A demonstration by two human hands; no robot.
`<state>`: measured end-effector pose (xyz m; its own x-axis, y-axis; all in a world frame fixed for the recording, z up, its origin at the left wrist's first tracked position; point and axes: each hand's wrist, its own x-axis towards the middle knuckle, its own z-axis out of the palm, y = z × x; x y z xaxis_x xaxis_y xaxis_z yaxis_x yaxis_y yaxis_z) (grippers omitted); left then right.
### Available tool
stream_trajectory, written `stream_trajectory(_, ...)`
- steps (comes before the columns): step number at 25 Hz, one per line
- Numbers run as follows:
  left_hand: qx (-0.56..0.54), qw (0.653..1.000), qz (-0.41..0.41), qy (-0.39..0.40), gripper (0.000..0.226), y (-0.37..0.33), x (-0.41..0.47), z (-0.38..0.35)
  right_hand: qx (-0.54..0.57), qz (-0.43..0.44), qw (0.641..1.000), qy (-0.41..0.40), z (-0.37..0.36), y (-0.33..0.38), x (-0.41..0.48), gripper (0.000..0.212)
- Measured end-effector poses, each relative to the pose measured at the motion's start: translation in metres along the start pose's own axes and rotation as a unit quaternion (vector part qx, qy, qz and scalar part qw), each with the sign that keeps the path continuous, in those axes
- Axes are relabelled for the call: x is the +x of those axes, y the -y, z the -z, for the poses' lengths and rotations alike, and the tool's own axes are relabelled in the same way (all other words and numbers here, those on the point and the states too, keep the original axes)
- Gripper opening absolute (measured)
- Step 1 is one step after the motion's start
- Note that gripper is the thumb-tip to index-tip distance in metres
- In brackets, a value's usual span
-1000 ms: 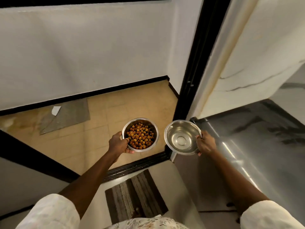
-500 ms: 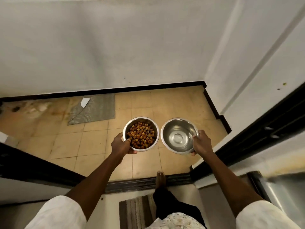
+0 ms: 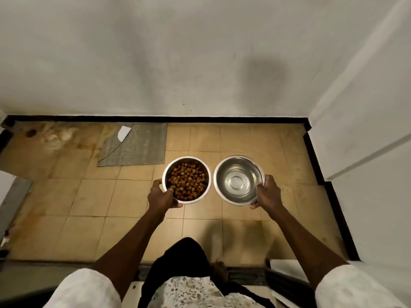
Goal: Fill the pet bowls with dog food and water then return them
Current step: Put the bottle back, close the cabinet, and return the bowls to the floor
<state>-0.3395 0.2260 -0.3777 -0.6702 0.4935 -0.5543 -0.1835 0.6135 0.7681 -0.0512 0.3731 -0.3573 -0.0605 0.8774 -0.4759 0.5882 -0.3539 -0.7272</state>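
Note:
I hold two steel pet bowls side by side above a tan tiled floor. The left bowl point(image 3: 169, 170) is full of brown dog food point(image 3: 188, 181); my left hand point(image 3: 162, 195) grips its near-left rim. The right bowl point(image 3: 239, 178) is shiny inside, with what looks like clear water in it; my right hand point(image 3: 265, 194) grips its near-right rim. The two bowls are close together and level, held in the air.
A grey striped mat point(image 3: 135, 145) with a white scrap point(image 3: 123, 133) lies on the floor at the back left. A white wall with black skirting point(image 3: 155, 119) closes the back, another wall point(image 3: 367, 130) the right. A dark threshold point(image 3: 242, 274) runs at my feet.
I have stepped through the doorway into the tiled area, both bowls still in hand. The view has turned to face the back wall squarely; the door frame has passed out of sight.

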Motion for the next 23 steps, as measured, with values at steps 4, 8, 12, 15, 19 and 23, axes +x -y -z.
stream_trajectory(4, -0.003, 1.0, 0.022, 0.0, 0.044, -0.03, 0.087, -0.021, 0.019, -0.027, 0.999, 0.019, -0.036, 0.035, 0.083, 0.019)
stream_trajectory(8, 0.004, 0.999, 0.045, -0.006, 0.039, -0.052, 0.194, -0.047, 0.048, -0.057, 0.997, 0.019, -0.087, 0.06, 0.175, 0.019)
stream_trajectory(12, 0.008, 0.997, 0.075, -0.025, 0.037, -0.055, 0.309, -0.082, 0.09, -0.104, 0.99, 0.021, -0.147, 0.065, 0.276, 0.024)
stream_trajectory(15, 0.001, 0.995, 0.095, -0.034, 0.04, -0.035, 0.402, -0.119, 0.112, -0.115, 0.986, 0.031, -0.195, 0.045, 0.361, 0.039)
stream_trajectory(19, -0.008, 0.993, 0.111, -0.039, 0.042, 0.024, 0.528, -0.182, 0.113, -0.123, 0.985, 0.038, -0.266, -0.014, 0.484, 0.044)
stream_trajectory(23, -0.005, 0.99, 0.132, -0.045, 0.044, 0.105, 0.634, -0.243, 0.104, -0.122, 0.986, 0.036, -0.332, -0.088, 0.591, 0.048)
